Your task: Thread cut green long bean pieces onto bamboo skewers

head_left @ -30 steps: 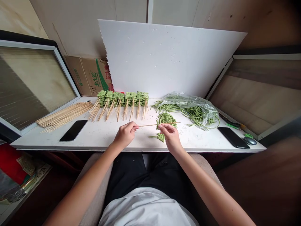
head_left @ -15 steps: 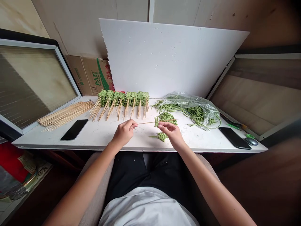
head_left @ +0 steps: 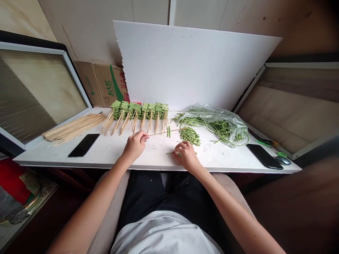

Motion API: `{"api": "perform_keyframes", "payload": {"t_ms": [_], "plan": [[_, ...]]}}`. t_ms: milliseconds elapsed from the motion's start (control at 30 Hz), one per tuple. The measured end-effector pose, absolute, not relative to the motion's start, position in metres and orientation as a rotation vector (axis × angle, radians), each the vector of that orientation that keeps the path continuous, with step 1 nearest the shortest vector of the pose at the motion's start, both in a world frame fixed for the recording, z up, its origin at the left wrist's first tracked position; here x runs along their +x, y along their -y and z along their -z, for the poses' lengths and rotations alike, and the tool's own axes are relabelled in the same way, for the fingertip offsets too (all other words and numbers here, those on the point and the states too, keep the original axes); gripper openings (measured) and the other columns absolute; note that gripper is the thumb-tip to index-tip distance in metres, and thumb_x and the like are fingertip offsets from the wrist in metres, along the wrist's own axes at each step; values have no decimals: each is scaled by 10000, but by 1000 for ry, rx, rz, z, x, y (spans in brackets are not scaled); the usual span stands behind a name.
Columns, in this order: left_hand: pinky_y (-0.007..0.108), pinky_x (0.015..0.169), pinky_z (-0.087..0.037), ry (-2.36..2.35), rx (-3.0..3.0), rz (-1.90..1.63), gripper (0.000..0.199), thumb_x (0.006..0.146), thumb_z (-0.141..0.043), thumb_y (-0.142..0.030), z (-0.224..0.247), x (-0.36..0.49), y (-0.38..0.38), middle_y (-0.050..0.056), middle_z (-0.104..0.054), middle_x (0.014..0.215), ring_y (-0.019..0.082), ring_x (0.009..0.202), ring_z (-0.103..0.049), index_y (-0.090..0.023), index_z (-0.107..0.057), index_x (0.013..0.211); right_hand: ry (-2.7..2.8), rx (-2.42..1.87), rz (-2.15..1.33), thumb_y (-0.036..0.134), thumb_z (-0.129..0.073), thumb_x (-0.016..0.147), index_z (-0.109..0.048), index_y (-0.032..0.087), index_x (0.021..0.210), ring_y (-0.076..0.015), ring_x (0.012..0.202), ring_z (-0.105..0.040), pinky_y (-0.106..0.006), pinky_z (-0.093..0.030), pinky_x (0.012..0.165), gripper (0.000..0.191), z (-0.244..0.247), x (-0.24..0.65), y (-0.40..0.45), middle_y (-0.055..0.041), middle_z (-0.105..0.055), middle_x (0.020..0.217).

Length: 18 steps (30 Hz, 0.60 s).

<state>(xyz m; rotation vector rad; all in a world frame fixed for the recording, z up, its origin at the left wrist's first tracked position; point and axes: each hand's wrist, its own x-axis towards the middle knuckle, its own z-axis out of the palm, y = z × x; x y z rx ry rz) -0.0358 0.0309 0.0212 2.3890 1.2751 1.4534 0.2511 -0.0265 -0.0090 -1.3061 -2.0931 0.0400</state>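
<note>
My left hand (head_left: 135,146) is shut on a thin bamboo skewer (head_left: 161,132), which points right and up over the table. Several short green bean pieces (head_left: 168,131) sit threaded on it. My right hand (head_left: 187,156) rests on a small heap of cut green beans (head_left: 178,154), which it mostly hides, and its fingers curl down over them. A larger heap of cut beans (head_left: 189,136) lies just beyond that hand. Behind both hands stands a row of packed bean skewers (head_left: 139,111), their bare sticks pointing toward me.
On the white table (head_left: 100,157) lie a bundle of bamboo skewers (head_left: 74,129), a black phone (head_left: 84,145), a second phone (head_left: 265,156), and a plastic bag of long beans (head_left: 214,125). A white foam board (head_left: 193,63) and cardboard box (head_left: 102,84) stand behind.
My right hand has left the skewer and moved down onto the small bean heap. The left hand now holds the skewer alone, with the bean pieces still on it.
</note>
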Motion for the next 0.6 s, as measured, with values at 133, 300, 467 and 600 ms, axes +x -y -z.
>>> {"api": "perform_keyframes", "payload": {"t_ms": [133, 300, 467, 600], "plan": [[288, 687, -510, -1272, 2367, -1527, 145, 991, -549, -196, -25, -40, -32, 32, -720, 774, 188, 712, -690, -199, -676, 923, 1742, -1264, -413, 483, -744, 934, -826, 274, 951, -333, 1085, -643, -477, -517, 901, 226, -11, 266, 23, -93, -796, 1029], [282, 684, -516, -1246, 2386, -1554, 149, 994, -543, -197, -31, -41, -29, 28, -721, 769, 184, 714, -696, -195, -678, 931, 1166, -1133, -823, 569, -886, 757, -822, 274, 1086, -310, 1040, -724, -379, -524, 760, 446, -35, 290, 18, -78, -815, 1041], [282, 679, -509, -1223, 2422, -1519, 168, 1014, -539, -223, -32, -34, -22, 25, -718, 769, 181, 708, -680, -204, -677, 919, 946, -1009, -886, 541, -931, 686, -833, 287, 954, -298, 1126, -706, -340, -508, 729, 382, -47, 296, 18, -54, -811, 1036], [281, 675, -504, -1181, 2438, -1513, 162, 1011, -551, -217, -33, -30, -19, 24, -723, 777, 175, 695, -672, -204, -674, 907, 884, -959, -952, 529, -940, 673, -830, 292, 920, -290, 1183, -687, -314, -501, 721, 360, -53, 294, 22, -49, -800, 1083]]}}
